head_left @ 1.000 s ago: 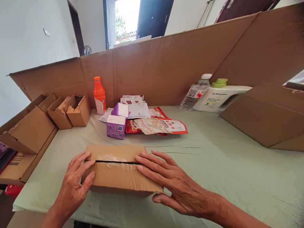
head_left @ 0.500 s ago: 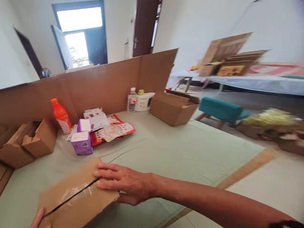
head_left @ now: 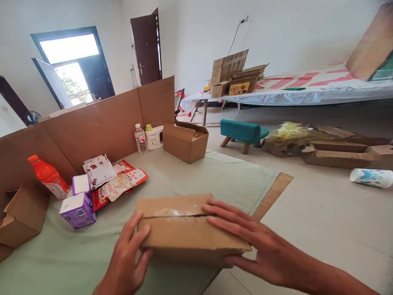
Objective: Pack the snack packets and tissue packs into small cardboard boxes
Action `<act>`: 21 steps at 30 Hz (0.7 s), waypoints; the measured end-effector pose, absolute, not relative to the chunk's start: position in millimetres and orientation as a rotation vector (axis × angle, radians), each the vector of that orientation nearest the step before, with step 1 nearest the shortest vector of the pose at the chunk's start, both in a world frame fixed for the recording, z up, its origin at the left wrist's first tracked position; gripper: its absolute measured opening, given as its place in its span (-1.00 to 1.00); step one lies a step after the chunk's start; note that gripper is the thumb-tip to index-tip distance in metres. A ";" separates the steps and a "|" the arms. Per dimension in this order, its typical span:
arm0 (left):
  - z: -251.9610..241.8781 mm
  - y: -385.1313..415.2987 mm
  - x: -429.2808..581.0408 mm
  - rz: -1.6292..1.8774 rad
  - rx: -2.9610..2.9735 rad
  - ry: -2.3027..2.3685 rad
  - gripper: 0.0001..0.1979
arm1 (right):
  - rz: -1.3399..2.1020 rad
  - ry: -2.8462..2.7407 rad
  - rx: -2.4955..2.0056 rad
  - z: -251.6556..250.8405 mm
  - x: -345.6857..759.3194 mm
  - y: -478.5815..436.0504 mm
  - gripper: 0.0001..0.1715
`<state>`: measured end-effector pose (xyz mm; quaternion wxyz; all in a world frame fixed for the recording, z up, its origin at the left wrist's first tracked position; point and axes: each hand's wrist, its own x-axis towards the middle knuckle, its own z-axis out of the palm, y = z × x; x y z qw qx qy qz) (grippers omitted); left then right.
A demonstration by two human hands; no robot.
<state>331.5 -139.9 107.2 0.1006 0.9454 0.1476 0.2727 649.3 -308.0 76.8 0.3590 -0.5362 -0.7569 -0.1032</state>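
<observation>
A closed cardboard box (head_left: 181, 233) with clear tape along its top seam is at the near edge of the green-covered table (head_left: 76, 262). My left hand (head_left: 127, 252) grips its left end, fingers on top and thumb low on the near side. At the right end my right hand (head_left: 251, 237) holds the box, fingers over the top and thumb beneath the near edge. Beyond the box are purple tissue packs (head_left: 78, 209), red and beige food pouches (head_left: 123, 184) and white packets (head_left: 98, 171).
An orange bottle (head_left: 50, 180) leans beside an open box (head_left: 23, 217) at left. A clear bottle (head_left: 141, 140), a white jug (head_left: 154, 138) and another box (head_left: 186, 141) stand at the back. A teal stool (head_left: 241, 132) is on the floor.
The view has turned right. The held box has moved right and is now more level across the view, and my left hand has come fully into sight on its left end.
</observation>
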 end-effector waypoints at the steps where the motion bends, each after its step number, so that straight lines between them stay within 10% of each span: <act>1: 114.6 -129.5 365.5 0.733 2.782 0.388 -0.51 | -0.343 -1.893 -1.446 74.3 663.5 -316.2 -0.11; 11: 110.3 -113.6 616.3 0.421 2.779 0.321 -0.27 | -0.861 -1.391 -1.919 63.1 776.8 -336.4 -0.47; 21: 49.3 -136.3 439.5 0.189 2.797 0.505 -0.22 | -0.794 -1.243 -2.139 70.4 809.1 -283.5 -0.43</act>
